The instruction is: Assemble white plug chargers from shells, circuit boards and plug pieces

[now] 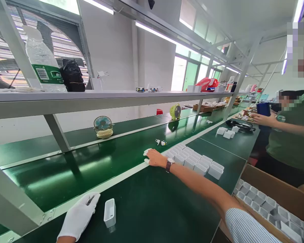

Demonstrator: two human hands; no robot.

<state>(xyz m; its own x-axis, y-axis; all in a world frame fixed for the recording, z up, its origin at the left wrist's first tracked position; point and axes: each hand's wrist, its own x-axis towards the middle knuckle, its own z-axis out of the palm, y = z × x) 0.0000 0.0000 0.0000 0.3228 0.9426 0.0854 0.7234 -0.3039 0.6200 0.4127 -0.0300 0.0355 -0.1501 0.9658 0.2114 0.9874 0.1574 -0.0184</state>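
Observation:
My left hand, in a white glove, rests at the near edge of the green worktop with its fingers closed. A small dark, metallic-looking bit shows at its fingertips; what it is, I cannot make out. Just right of it a white plastic open box with a slot in its floor lies on the worktop. My right hand, with white finger covers and a wristwatch, stretches over the pale rail, fingers apart and nothing visible in them. Beyond it, a small white part with wires lies on the green conveyor belt.
White boxes stand in rows right of my right arm. A carton holds several more. One small fan and a yellow-green fan stand behind the belt. A shelf runs overhead. A co-worker holds a blue object at right.

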